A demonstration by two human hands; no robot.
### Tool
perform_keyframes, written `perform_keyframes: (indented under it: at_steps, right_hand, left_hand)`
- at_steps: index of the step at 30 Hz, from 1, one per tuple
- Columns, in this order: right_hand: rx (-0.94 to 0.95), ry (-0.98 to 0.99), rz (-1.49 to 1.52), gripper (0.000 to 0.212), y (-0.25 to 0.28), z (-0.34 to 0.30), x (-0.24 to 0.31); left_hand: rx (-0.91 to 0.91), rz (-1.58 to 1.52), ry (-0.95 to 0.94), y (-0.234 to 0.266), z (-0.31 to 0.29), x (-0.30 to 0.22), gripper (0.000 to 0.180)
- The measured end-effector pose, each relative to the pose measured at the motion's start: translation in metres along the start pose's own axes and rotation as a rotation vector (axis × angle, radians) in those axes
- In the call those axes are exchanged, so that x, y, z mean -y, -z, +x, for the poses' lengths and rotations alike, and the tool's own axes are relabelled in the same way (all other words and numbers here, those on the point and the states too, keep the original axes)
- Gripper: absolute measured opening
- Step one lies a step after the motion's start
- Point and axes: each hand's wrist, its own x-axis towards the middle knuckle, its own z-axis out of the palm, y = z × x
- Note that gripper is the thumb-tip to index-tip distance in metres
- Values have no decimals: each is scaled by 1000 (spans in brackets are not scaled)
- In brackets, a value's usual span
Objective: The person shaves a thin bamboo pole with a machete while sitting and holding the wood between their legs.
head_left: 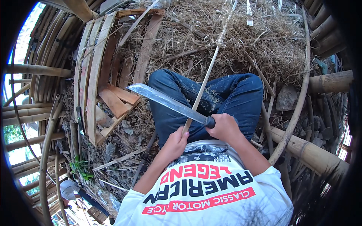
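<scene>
A thin, pale bamboo stick (206, 77) is held slantwise above the lap, its near end being gripped in the left hand (176, 145), with the fingers closed around it just in front of the shirt (222, 196). The dark handle of a large knife (166, 100) is gripped in the right hand (223, 127), fingers wrapped. The broad grey blade is pointed to the left, and the stick is crossed by it a little beyond the left hand; whether the edge is pressed into the stick cannot be told. The far part of the stick is extended over the ground, where a curly tuft is seen on it. Blue jeans (247, 86) are worn, legs folded, and small pale flecks are scattered on the cloth. Beyond the knees, the ground is covered by a thick heap of shavings (271, 52). A slatted wooden crate (100, 64) is placed to the left, near the blade tip. To the right, a grey stone (287, 98) and a thick bamboo pole (307, 148) are noted.
</scene>
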Motion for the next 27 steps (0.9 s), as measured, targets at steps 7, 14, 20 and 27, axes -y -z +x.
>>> perform_keyframes:
  at_steps: [7, 14, 20, 27]
  right_hand:
    - [-45, -121, -81, 21, 30, 20, -22]
    - [49, -107, -125, 22, 33, 19, -12]
    - [17, -94, -64, 23, 24, 36, -5]
    - [-35, -133, -15, 26, 33, 56, -11]
  left_hand:
    - [-107, 245, -73, -4, -8, -13, 19]
    - [-113, 284, -76, -6, -14, -19, 19]
    - [-171, 330, -52, 4, -11, -30, 20]
    - [-145, 282, -25, 7, -22, -32, 20]
